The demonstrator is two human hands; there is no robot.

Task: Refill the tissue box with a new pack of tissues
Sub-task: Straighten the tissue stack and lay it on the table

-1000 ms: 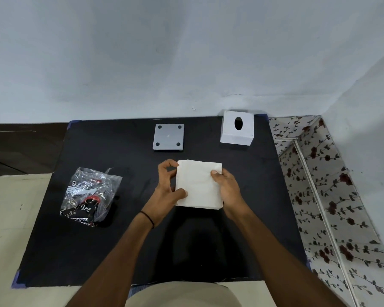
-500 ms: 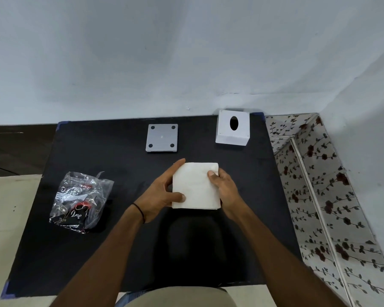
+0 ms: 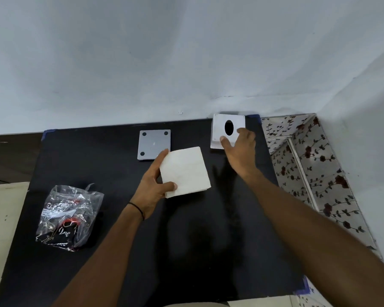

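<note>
1. Head view, setting: a black table (image 3: pixel 87 156) stands against a pale wall.
2. Task items: the stack of tissues (image 3: pixel 185 171) is at the table's middle. The white tissue box (image 3: pixel 218 129), slot upward, sits at the far right corner. A grey plate (image 3: pixel 153 141), probably its base, lies far centre. A plastic wrapper (image 3: pixel 69 216) lies near left.
3. Left hand (image 3: pixel 152 185): it grips the stack's left edge, with the thumb over the near corner.
4. Right hand (image 3: pixel 239 147): the arm is stretched far right, thumb on the box's near edge and fingertips on top. Whether the hold is closed cannot be told.
5. Judgement: the step in hand is fetching the box. Next it needs a firm hold so it can be turned over and the stack fed in.
</note>
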